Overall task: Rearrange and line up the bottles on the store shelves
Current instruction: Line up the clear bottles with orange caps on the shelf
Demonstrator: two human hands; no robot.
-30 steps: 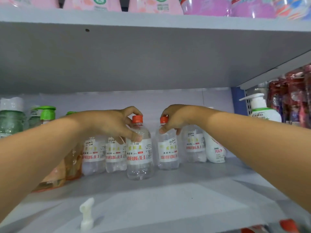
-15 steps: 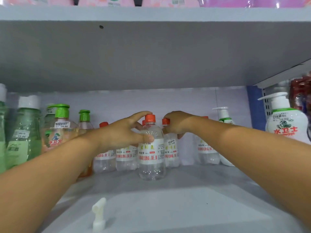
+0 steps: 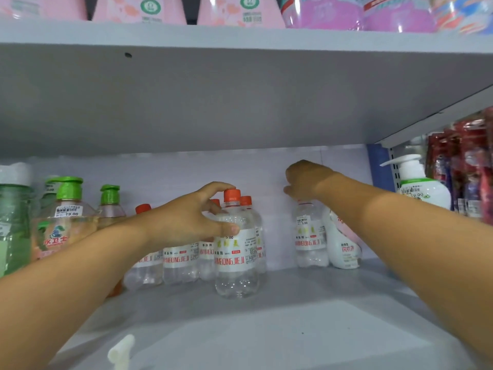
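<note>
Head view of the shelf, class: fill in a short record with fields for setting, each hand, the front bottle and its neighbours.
setting: grey store shelf
left hand: grips the front clear bottle near its orange cap
right hand: on top of a clear bottle further right; grip hidden
neighbours: row of orange-capped bottles behind; green-capped bottles at left; white pump bottle at right

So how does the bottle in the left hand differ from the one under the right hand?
The left hand holds the front bottle, which stands forward of the row with its orange cap showing. The right hand covers the top of the back bottle, which stands by the wall beside a white pouch. Both are clear with matching labels.
</note>
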